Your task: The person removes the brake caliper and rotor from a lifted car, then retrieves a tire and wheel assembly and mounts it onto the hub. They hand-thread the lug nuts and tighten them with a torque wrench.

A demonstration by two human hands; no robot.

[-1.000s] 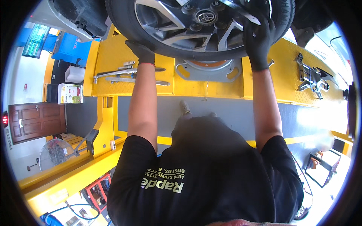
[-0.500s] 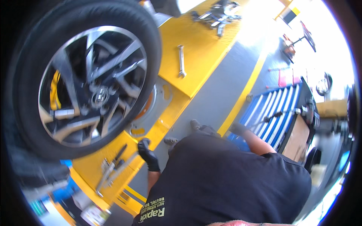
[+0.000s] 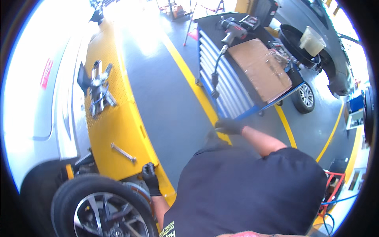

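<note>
My left hand (image 3: 150, 179), in a black glove, is over the edge of the yellow lift ramp (image 3: 114, 134). Its fingers look curled in, and whatever they may hold is hidden. A combination wrench (image 3: 123, 153) lies on the ramp just beyond that hand. Below and left of it stands the car's front wheel (image 3: 104, 211), a black tyre on a two-tone alloy rim. My right hand (image 3: 229, 126), also black-gloved, hangs over the floor near the lower corner of the blue tool cabinet (image 3: 225, 73). Motion smears its fingers.
On the cabinet lie an impact wrench (image 3: 233, 31) and a flat piece of cardboard (image 3: 260, 69). A metal clamp-like fixture (image 3: 100, 89) rests farther along the ramp. A silver car (image 3: 67, 98) is at left; a black drain pan (image 3: 294, 43) and another wheel (image 3: 304, 98) are at right.
My view has swung right, so the wheel sits lower left and the cabinet shows more fully. My left hand is now nearer the wrench; my right hand is by the cabinet's corner.
</note>
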